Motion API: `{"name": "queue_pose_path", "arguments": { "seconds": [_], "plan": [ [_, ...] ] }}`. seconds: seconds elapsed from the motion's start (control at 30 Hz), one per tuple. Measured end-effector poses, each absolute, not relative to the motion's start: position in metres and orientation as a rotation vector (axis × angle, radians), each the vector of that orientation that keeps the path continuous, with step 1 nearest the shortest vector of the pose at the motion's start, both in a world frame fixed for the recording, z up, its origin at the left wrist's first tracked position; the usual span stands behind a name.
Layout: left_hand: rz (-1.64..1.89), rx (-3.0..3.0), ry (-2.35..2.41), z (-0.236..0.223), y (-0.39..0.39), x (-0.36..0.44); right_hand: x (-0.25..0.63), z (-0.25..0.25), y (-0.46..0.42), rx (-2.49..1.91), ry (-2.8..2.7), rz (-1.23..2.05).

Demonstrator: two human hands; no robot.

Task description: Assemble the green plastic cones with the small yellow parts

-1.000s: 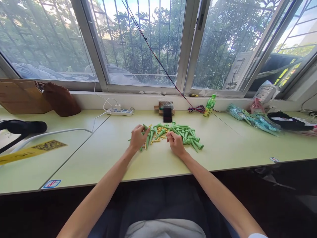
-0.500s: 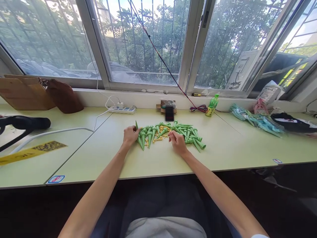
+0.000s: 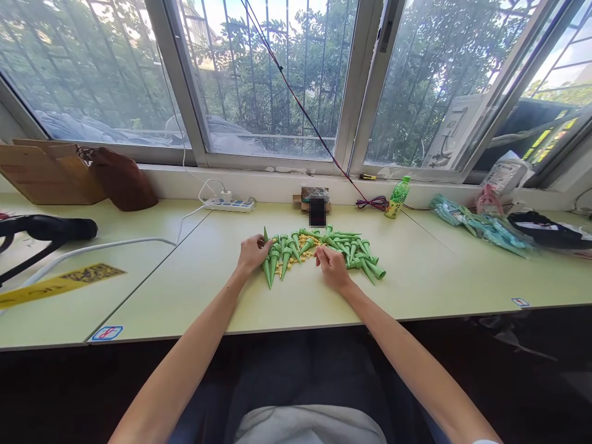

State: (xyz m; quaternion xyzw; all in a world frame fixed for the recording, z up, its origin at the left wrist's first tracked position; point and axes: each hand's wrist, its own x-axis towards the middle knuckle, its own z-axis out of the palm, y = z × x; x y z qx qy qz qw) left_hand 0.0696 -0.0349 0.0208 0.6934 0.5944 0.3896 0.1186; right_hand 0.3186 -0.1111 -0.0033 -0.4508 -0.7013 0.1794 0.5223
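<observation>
A heap of green cone-shaped plastic spikes (image 3: 342, 248) lies in the middle of the pale green desk (image 3: 194, 290), with small yellow pieces (image 3: 303, 249) mixed in. My left hand (image 3: 252, 253) rests at the heap's left edge, fingers curled around a green spike (image 3: 267, 269) that points toward me. On the heap's near side sits my right hand (image 3: 329, 266), fingers pinched together on something too small to make out, beside the yellow pieces.
A dark phone (image 3: 317, 211) stands behind the heap. A green bottle (image 3: 397, 197) and red-black cable sit at the back right, teal packets (image 3: 481, 225) further right. A power strip (image 3: 231, 205), brown bag (image 3: 121, 179), cardboard box (image 3: 44, 172) and black tool (image 3: 44, 229) lie left.
My left hand shifted slightly right and gathered the left-side spikes closer into the heap. The right hand has hardly moved.
</observation>
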Motion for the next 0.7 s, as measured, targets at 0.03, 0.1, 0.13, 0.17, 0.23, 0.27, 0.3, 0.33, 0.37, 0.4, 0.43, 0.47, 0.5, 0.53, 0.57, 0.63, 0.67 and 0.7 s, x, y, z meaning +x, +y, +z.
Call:
{"name": "queue_pose_path", "arguments": {
  "seconds": [0.03,0.1,0.13,0.17,0.23,0.27,0.3,0.33,0.37,0.4,0.43,0.47,0.5,0.53,0.57,0.63,0.67,0.7],
  "plan": [
    [1.147,2.019,1.724,0.021,-0.036,0.071,0.319,-0.003,-0.111,-1.081,-1.682,0.435],
    [1.160,2.005,1.701,0.021,-0.037,0.073,0.318,-0.003,-0.111,-1.083,-1.685,0.441],
    [1.165,1.999,1.690,0.021,-0.037,0.074,0.318,-0.003,-0.111,-1.084,-1.688,0.442],
    [1.170,1.993,1.680,0.020,-0.038,0.075,0.318,-0.003,-0.111,-1.086,-1.692,0.444],
    [1.177,1.980,1.659,0.019,-0.038,0.076,0.318,-0.003,-0.111,-1.092,-1.702,0.447],
    [1.181,1.971,1.649,0.019,-0.038,0.077,0.318,-0.003,-0.111,-1.096,-1.709,0.447],
    [1.187,1.962,1.641,0.020,-0.038,0.077,0.318,-0.003,-0.111,-1.101,-1.714,0.446],
    [1.203,1.950,1.638,0.021,-0.039,0.077,0.318,-0.003,-0.111,-1.106,-1.719,0.443],
    [1.239,1.938,1.643,0.022,-0.039,0.077,0.318,-0.003,-0.111,-1.110,-1.723,0.439],
    [1.298,1.927,1.653,0.023,-0.040,0.077,0.318,-0.003,-0.111,-1.111,-1.727,0.435],
    [1.376,1.922,1.668,0.025,-0.042,0.076,0.318,-0.003,-0.111,-1.110,-1.729,0.431],
    [1.464,1.926,1.684,0.027,-0.043,0.076,0.318,-0.003,-0.111,-1.108,-1.730,0.428],
    [1.537,1.944,1.697,0.028,-0.045,0.076,0.318,-0.002,-0.112,-1.105,-1.730,0.426],
    [1.571,1.982,1.699,0.030,-0.047,0.076,0.318,-0.002,-0.112,-1.103,-1.729,0.425],
    [1.555,2.036,1.692,0.031,-0.049,0.076,0.318,-0.002,-0.112,-1.101,-1.729,0.425],
    [1.399,2.156,1.678,0.032,-0.053,0.078,0.318,-0.002,-0.112,-1.098,-1.728,0.428],
    [1.296,2.208,1.681,0.032,-0.055,0.079,0.318,-0.002,-0.112,-1.096,-1.729,0.431],
    [1.200,2.250,1.694,0.031,-0.057,0.080,0.318,-0.002,-0.112,-1.096,-1.730,0.432]
  ]
}}
